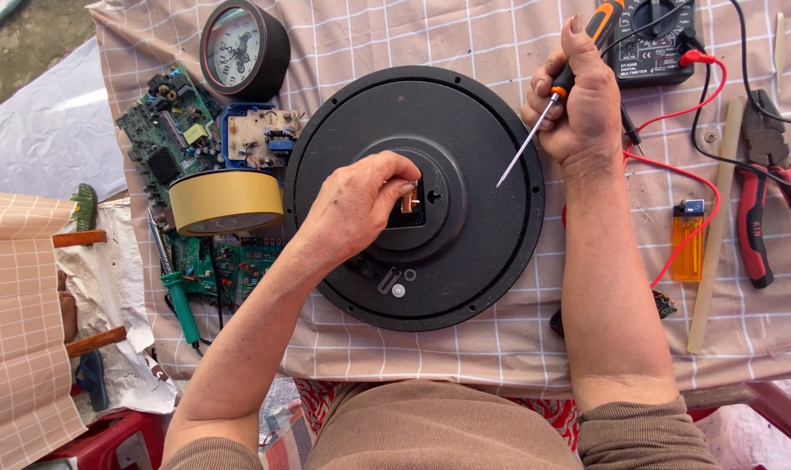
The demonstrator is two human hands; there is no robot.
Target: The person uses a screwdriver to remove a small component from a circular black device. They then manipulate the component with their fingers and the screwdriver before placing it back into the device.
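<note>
Clock back (pixel 465 261): round, black, face-down.

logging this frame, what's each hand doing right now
left hand: closed, pinching a small part at the clock back's centre
right hand: closed on screwdriver

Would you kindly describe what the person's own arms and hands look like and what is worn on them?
Both hands, the left hand and the right hand, are bare, with no gloves, rings or watch visible. The forearms are uncovered too. Brownish-olive sleeves are pushed up near the elbows, matching the garment at the bottom edge. Faint dark smudges show on the right forearm.
</note>
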